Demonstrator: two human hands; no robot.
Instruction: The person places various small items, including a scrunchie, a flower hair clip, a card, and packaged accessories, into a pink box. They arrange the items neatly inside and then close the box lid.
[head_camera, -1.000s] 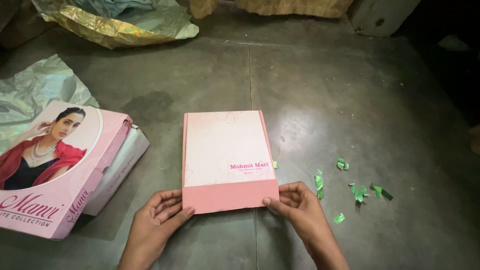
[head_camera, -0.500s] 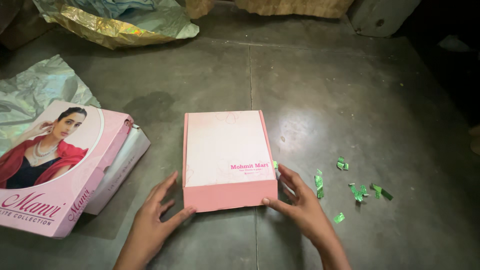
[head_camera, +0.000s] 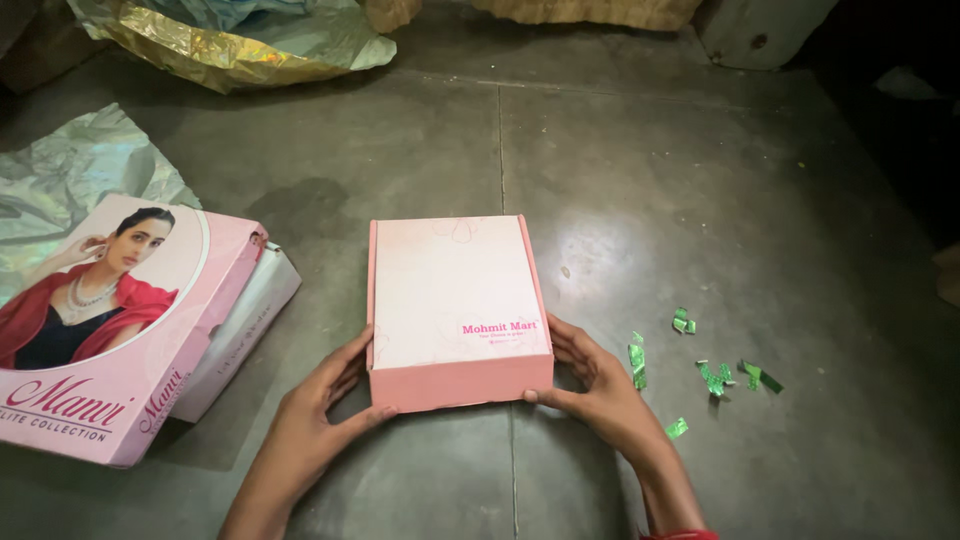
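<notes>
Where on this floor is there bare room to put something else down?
Bare grey floor lies beyond the small pink cardboard box, up to the crumpled gold foil. The left is crowded by the large pink picture box; green foil scraps litter the right.

Grey concrete floor, seam lines visible. At left, a larger pink carton with a printed photo of a person is seen lying flat, stacked on a white box that pokes out along its right side. Crinkled silvery wrap is tucked behind the carton. Gold-and-silver foil sheet is bunched at the top left. Green foil scraps are scattered at lower right, well apart from the carton. Pale grey object is cut off at the top edge; kind cannot be told.
</notes>
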